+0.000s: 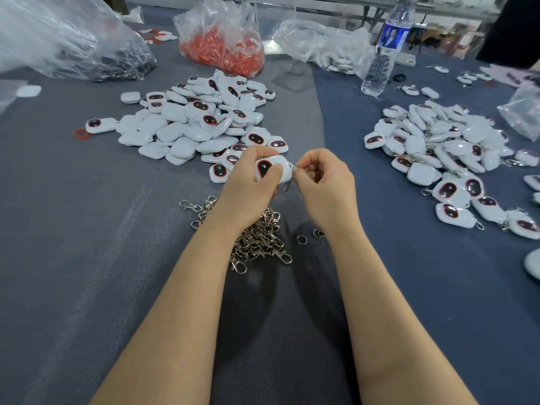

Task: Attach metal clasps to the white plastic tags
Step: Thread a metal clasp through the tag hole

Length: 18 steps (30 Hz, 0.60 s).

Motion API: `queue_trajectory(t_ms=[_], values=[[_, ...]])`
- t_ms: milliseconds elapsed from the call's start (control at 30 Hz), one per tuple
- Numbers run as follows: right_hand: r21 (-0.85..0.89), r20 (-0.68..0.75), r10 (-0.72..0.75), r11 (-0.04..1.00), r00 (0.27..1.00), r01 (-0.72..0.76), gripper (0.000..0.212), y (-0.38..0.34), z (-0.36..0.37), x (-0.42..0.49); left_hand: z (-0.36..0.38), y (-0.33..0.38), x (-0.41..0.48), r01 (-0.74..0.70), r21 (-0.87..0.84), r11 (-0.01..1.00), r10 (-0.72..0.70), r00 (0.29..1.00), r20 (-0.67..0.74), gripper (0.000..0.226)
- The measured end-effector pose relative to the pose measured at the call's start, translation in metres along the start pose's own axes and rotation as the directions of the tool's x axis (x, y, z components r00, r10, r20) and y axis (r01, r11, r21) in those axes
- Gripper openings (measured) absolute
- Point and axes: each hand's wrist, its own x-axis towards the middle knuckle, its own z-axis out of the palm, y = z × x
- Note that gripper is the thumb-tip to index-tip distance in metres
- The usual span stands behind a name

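Observation:
My left hand (248, 182) grips a white plastic tag (273, 168) with a dark, red-rimmed window, held above the table. My right hand (324, 179) pinches a metal clasp (290, 179) at the tag's right corner; the clasp's hook hangs down between the hands. A pile of loose metal clasps (257, 232) lies under my wrists. Behind the hands is a heap of bare white tags (198, 121). At the right lies a heap of tags with clasps (438, 150) on them.
A water bottle (385, 48) stands at the back right. A bag of red parts (225, 45), a clear bag of dark parts (87, 51) and another clear bag (327, 45) sit along the back. Two loose rings (309, 236) lie near my right wrist. A red ring (80, 133) lies left.

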Motion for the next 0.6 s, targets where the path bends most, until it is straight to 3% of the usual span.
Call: queue_trajectory(t_ms=[133, 600], values=[[-0.03, -0.006, -0.008, 1.0, 1.0, 0.008, 0.026, -0.001, 0.0002, -0.001, -0.0009, -0.0014, 0.0015, -0.017, 0.115, 0.993, 0.02, 1.0, -0.018, 0.016], [-0.083, 0.014, 0.008, 0.996, 1.0, -0.006, 0.021, -0.0046, 0.0024, -0.0037, -0.0011, -0.0043, 0.0012, -0.059, 0.186, 0.981, 0.062, 0.998, -0.007, 0.02]])
